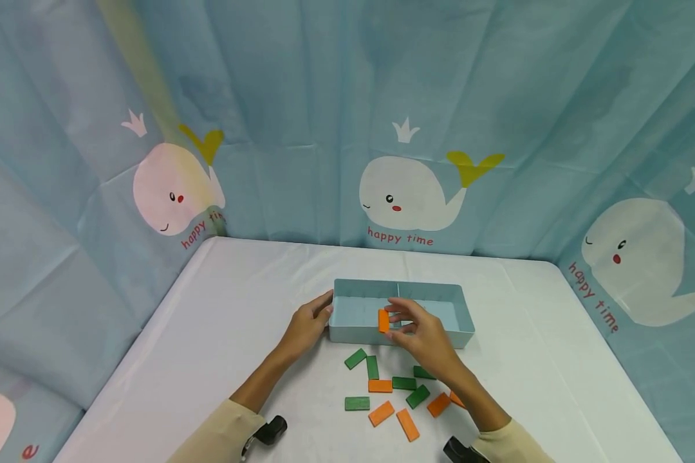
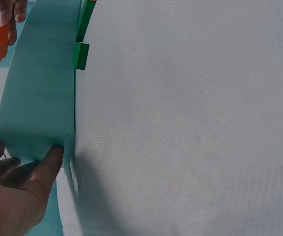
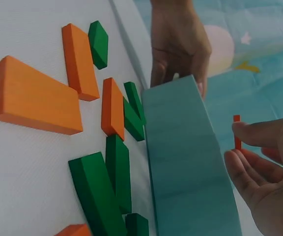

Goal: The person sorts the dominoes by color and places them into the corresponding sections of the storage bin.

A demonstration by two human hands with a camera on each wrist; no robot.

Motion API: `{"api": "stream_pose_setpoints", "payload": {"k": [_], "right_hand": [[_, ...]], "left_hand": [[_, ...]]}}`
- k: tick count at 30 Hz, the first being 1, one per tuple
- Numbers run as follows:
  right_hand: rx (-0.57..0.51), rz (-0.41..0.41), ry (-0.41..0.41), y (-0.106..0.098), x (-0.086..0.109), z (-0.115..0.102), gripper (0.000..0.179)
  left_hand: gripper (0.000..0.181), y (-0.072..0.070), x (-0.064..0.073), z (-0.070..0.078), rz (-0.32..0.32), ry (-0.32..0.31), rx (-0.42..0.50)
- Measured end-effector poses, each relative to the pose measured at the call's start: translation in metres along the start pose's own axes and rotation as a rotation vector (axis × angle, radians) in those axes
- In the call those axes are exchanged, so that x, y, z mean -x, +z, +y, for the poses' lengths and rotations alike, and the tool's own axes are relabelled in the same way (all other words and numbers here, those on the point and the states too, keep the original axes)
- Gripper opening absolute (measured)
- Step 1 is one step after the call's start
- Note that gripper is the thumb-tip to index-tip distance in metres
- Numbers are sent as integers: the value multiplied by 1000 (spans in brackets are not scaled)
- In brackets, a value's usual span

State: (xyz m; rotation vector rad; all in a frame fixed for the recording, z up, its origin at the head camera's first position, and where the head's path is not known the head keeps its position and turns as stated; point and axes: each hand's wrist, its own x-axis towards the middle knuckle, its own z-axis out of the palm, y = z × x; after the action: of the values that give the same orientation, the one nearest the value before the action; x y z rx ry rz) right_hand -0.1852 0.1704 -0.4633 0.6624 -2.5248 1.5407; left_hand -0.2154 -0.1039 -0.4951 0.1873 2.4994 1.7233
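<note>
A light blue box (image 1: 359, 335) with a divider across its middle stands on the white table. My left hand (image 1: 305, 329) is at its left end, and the fingertips (image 2: 57, 150) press against the end wall. In my right hand (image 1: 421, 334) an orange block (image 1: 383, 320) is pinched upright between thumb and fingers. In the head view this block overlaps the box's front rim and left compartment; the right wrist view shows it above the rim. Green blocks (image 1: 357, 404) and more orange blocks (image 1: 408, 425) lie scattered in front of the box.
The table (image 1: 220, 308) has a white cloth. A blue curtain (image 1: 301, 193) with whale prints hangs behind it and along both sides. Part of an orange block (image 1: 457, 399) shows beside my right forearm, which crosses over the blocks at the right.
</note>
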Motion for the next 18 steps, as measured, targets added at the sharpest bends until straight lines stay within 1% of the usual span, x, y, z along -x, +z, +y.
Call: {"api": "stream_pose_setpoints", "payload": {"k": [7,13,18], "right_hand": [[-17,-3,41,7,-11,-1,61],[17,-12,32,12,-20,-1,61],[-3,-23,46,17,-26,-4,61]], "left_hand": [[52,1,-1,-2,10,11,-3],[52,1,-1,-1,15,26,2],[52,1,-1,-1,22,18,-10]]}}
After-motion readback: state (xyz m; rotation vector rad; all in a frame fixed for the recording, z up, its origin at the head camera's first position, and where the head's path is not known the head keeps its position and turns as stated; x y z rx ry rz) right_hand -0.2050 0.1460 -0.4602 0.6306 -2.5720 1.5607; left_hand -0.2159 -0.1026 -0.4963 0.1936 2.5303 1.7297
